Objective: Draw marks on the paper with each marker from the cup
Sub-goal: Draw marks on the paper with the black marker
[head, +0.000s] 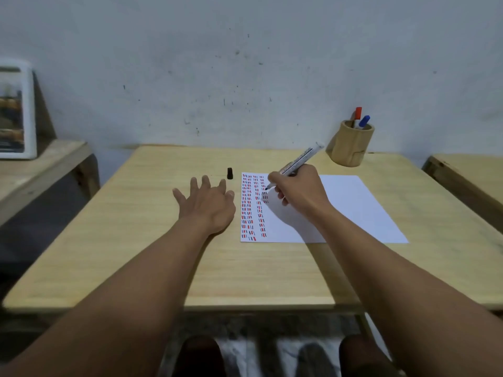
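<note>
A white sheet of paper (353,208) lies on the wooden table (163,240), its left part filled with columns of short red, blue and black marks. My right hand (296,191) grips an uncapped black marker (299,160), its tip touching the paper among the marks. My left hand (206,200) rests flat on the table just left of the paper, fingers spread, holding nothing. The marker's black cap (230,173) stands upright beyond my left hand. A wooden cup (349,145) at the back right holds a red marker (358,113) and a blue marker (364,121).
A grey wall rises directly behind the table. A second wooden surface (40,170) on the left carries a white framed object (16,110). Another table edge (468,172) shows at the right. My knees are below the table's front edge.
</note>
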